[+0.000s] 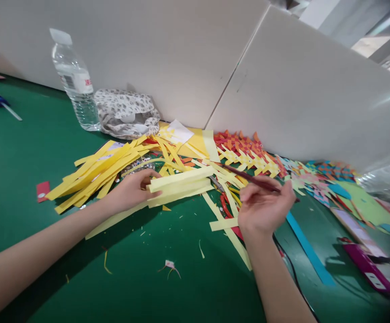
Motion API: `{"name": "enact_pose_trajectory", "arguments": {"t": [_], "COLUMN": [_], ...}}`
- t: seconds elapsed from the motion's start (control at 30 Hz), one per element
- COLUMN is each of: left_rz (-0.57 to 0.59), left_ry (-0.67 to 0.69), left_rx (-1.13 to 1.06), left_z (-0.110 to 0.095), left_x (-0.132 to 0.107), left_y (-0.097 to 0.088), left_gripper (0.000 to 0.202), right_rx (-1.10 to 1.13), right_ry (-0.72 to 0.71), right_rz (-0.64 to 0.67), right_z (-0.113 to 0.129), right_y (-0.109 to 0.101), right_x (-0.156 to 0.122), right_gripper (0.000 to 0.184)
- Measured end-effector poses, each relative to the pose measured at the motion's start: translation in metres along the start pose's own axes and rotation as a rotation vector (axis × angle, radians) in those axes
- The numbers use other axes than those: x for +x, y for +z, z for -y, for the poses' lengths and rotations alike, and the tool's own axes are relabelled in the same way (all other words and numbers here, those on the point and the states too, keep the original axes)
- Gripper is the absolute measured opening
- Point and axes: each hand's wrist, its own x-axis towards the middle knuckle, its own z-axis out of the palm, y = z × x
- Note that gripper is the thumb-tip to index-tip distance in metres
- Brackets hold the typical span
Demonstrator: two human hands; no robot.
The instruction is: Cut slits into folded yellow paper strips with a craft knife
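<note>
My left hand (132, 190) is closed on a bundle of pale yellow paper strips (181, 185), held a little above the green table (30, 152). My right hand (264, 207) pinches a thin dark red brush or stick (252, 178) that points up and left over the pile. Darker yellow strips (94, 172) lie spread out to the left of my left hand. Red-handled scissors (227, 210) lie partly hidden under loose strips between my hands.
A water bottle (75, 85) and a patterned cloth pouch (127, 112) stand by the white partition (188, 58). Woven paper pieces in orange, yellow and other colours (249, 150) line the partition. A blue strip (307, 249) and a purple object (370, 267) lie at the right. Paper scraps litter the front.
</note>
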Motion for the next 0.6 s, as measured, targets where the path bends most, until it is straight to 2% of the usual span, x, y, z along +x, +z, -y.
{"name": "enact_pose_trajectory", "arguments": {"t": [0.1,0.17,0.27,0.43,0.6], "left_rz": [0.084,0.141,0.133,0.164,0.291], "left_ry": [0.068,0.08,0.111,0.238,0.223], "left_rx": [-0.031,-0.121,-0.167,-0.028,-0.115], "left_z": [-0.003,-0.004,-0.006,-0.002,0.004], "left_x": [0.001,-0.001,-0.005,-0.01,-0.013], "left_y": [0.004,0.004,0.001,0.001,0.005], "left_gripper": [0.043,0.042,0.038,0.034,0.038], "right_rx": [-0.037,-0.07,-0.099,-0.162,-0.316], "right_ry": [0.102,0.231,0.367,0.364,0.363], "right_rz": [0.185,0.319,0.476,0.603,0.683], "right_z": [-0.004,-0.007,-0.011,-0.016,-0.019], "right_y": [0.005,0.009,0.011,0.009,0.01], "right_x": [-0.015,-0.025,-0.035,-0.037,-0.036], "right_gripper": [0.044,0.039,0.037,0.028,0.032]}}
